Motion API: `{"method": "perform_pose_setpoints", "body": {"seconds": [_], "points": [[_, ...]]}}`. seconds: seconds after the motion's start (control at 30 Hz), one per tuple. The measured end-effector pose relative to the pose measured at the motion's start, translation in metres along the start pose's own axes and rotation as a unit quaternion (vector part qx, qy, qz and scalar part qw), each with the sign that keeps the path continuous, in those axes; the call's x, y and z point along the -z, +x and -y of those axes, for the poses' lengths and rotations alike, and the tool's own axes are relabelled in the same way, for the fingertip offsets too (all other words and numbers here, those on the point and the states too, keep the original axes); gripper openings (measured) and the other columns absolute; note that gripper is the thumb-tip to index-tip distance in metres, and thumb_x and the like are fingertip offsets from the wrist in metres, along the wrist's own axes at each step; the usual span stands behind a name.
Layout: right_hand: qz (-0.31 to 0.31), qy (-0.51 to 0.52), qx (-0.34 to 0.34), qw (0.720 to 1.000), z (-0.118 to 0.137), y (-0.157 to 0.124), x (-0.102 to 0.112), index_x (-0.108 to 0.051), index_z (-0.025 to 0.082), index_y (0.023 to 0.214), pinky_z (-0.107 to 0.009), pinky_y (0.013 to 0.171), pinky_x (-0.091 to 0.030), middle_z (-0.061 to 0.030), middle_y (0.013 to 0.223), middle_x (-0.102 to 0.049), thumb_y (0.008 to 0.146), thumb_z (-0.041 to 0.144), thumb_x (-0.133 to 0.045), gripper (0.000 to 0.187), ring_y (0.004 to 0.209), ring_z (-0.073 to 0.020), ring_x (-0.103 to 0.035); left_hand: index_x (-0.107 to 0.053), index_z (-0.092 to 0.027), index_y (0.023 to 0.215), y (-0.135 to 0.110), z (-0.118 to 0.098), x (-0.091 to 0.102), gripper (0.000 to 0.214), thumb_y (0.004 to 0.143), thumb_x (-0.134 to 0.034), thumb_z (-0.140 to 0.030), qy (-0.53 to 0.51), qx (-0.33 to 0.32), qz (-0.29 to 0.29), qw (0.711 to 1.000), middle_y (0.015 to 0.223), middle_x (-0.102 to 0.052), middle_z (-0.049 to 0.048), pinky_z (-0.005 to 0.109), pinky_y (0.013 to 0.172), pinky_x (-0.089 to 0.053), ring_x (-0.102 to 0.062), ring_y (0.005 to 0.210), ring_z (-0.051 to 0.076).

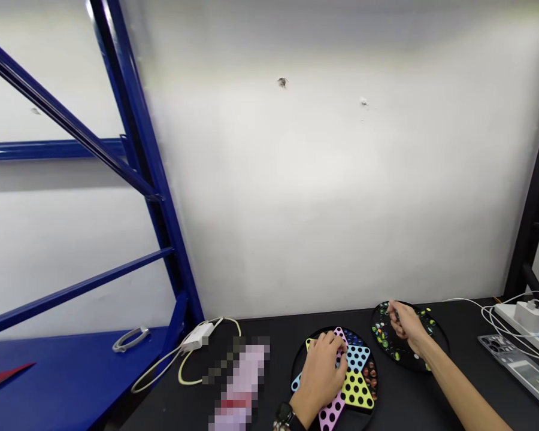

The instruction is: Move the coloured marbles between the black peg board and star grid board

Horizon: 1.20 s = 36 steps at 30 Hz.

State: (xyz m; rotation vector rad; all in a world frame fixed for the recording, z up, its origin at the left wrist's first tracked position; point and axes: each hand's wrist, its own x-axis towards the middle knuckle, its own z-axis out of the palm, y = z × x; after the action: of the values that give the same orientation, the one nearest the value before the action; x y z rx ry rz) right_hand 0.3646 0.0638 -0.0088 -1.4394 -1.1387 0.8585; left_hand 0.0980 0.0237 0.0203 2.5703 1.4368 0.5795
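Note:
A round black Chinese-checkers board point(358, 383) with a star of pink, blue and yellow points lies on the black table near the front edge. My left hand point(322, 370) rests on its left side, fingers curled over the holes. Behind it to the right sits a round black tray point(436, 342) holding several coloured marbles point(379, 334). My right hand point(406, 328) reaches into that tray with fingers pinched together; what they hold is too small to see.
A white charger with cable point(196, 339) lies at the left of the black table point(467, 383). A power strip with plugs point(527, 317) and a clear phone case point(512, 359) sit at the right. A blue metal rack point(135, 155) stands left.

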Motion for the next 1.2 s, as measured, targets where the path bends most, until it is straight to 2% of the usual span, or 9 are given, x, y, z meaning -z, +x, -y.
{"method": "perform_pose_setpoints", "body": {"seconds": [0.1, 0.27, 0.43, 0.6, 0.7, 0.8, 0.97, 1.1, 1.2], "points": [[0.035, -0.189, 0.071, 0.979, -0.001, -0.008, -0.006, -0.049, 0.022, 0.066, -0.027, 0.055, -0.037, 0.0009, 0.059, -0.051, 0.088, 0.053, -0.04, 0.039, 0.057, -0.0158, -0.05, -0.057, -0.024, 0.09, 0.0, 0.001, 0.0, 0.015, 0.088, -0.043, -0.017, 0.001, 0.002, 0.0, 1.0, 0.098, -0.06, 0.0015, 0.032, 0.086, -0.036, -0.053, 0.095, 0.019], [0.077, -0.436, 0.093, 0.892, 0.001, -0.023, -0.012, -0.063, 0.024, 0.094, -0.028, 0.072, -0.039, -0.006, 0.086, -0.067, 0.093, 0.038, -0.042, 0.025, 0.089, -0.0229, -0.062, -0.056, -0.024, 0.09, 0.0, 0.002, -0.001, 0.014, 0.088, -0.045, -0.017, -0.001, 0.0, -0.002, 1.0, 0.098, -0.059, 0.0003, 0.032, 0.085, -0.036, -0.053, 0.096, 0.019], [0.102, -0.524, 0.118, 0.837, 0.014, -0.032, -0.014, -0.062, 0.024, 0.098, -0.028, 0.072, -0.037, -0.0082, 0.09, -0.068, 0.096, 0.032, -0.04, 0.023, 0.089, -0.0236, -0.064, -0.056, -0.024, 0.089, -0.001, 0.002, -0.002, 0.015, 0.088, -0.043, -0.017, -0.007, -0.001, -0.008, 1.0, 0.097, -0.059, 0.0009, 0.032, 0.084, -0.036, -0.053, 0.094, 0.02], [0.125, -0.545, 0.132, 0.819, 0.019, -0.034, -0.014, -0.06, 0.023, 0.099, -0.028, 0.071, -0.037, -0.0074, 0.091, -0.068, 0.095, 0.026, -0.039, 0.022, 0.087, -0.0231, -0.064, -0.056, -0.024, 0.089, 0.0, 0.001, -0.002, 0.016, 0.088, -0.042, -0.016, -0.007, -0.002, -0.009, 1.0, 0.097, -0.059, 0.0006, 0.032, 0.084, -0.036, -0.053, 0.094, 0.02], [0.142, -0.521, 0.11, 0.835, 0.014, -0.031, -0.015, -0.06, 0.023, 0.1, -0.029, 0.073, -0.038, -0.0078, 0.092, -0.067, 0.095, 0.027, -0.038, 0.022, 0.088, -0.023, -0.063, -0.056, -0.024, 0.088, 0.0, 0.002, -0.003, 0.017, 0.089, -0.041, -0.015, -0.011, -0.007, -0.019, 1.0, 0.095, -0.059, 0.0001, 0.032, 0.083, -0.036, -0.053, 0.091, 0.019], [0.148, -0.439, 0.092, 0.882, 0.01, -0.025, -0.016, -0.06, 0.024, 0.095, -0.029, 0.074, -0.04, -0.0059, 0.09, -0.066, 0.091, 0.032, -0.044, 0.018, 0.089, -0.0223, -0.061, -0.056, -0.024, 0.088, 0.0, 0.003, -0.004, 0.017, 0.089, -0.042, -0.016, -0.01, -0.01, -0.023, 1.0, 0.095, -0.059, 0.0001, 0.032, 0.082, -0.037, -0.053, 0.091, 0.019], [0.084, -0.008, 0.048, 0.995, 0.016, -0.01, 0.004, -0.051, 0.022, 0.078, -0.022, 0.048, -0.032, 0.0037, 0.066, -0.05, 0.085, 0.048, -0.049, 0.027, 0.053, -0.0109, -0.045, -0.056, -0.024, 0.089, 0.001, 0.003, -0.004, 0.016, 0.089, -0.043, -0.016, -0.009, -0.012, -0.022, 1.0, 0.096, -0.06, 0.0003, 0.033, 0.083, -0.037, -0.054, 0.093, 0.02], [0.022, 0.259, -0.023, 0.965, 0.013, 0.002, 0.044, -0.05, 0.023, 0.083, -0.021, 0.038, -0.019, 0.0077, 0.062, -0.041, 0.079, 0.048, -0.053, 0.026, 0.04, -0.0065, -0.026, -0.056, -0.024, 0.088, 0.001, 0.003, -0.004, 0.016, 0.088, -0.043, -0.015, -0.01, -0.014, -0.022, 1.0, 0.095, -0.06, 0.0007, 0.033, 0.082, -0.037, -0.054, 0.092, 0.02], [-0.078, 0.146, -0.041, 0.985, -0.005, 0.01, 0.068, -0.052, 0.022, 0.077, -0.023, 0.039, -0.021, 0.0055, 0.059, -0.045, 0.08, 0.051, -0.049, 0.029, 0.04, -0.0085, -0.032, -0.056, -0.024, 0.087, 0.001, 0.003, -0.004, 0.015, 0.087, -0.044, -0.015, -0.009, -0.012, -0.024, 1.0, 0.095, -0.06, 0.0009, 0.033, 0.081, -0.038, -0.054, 0.091, 0.021]]}}
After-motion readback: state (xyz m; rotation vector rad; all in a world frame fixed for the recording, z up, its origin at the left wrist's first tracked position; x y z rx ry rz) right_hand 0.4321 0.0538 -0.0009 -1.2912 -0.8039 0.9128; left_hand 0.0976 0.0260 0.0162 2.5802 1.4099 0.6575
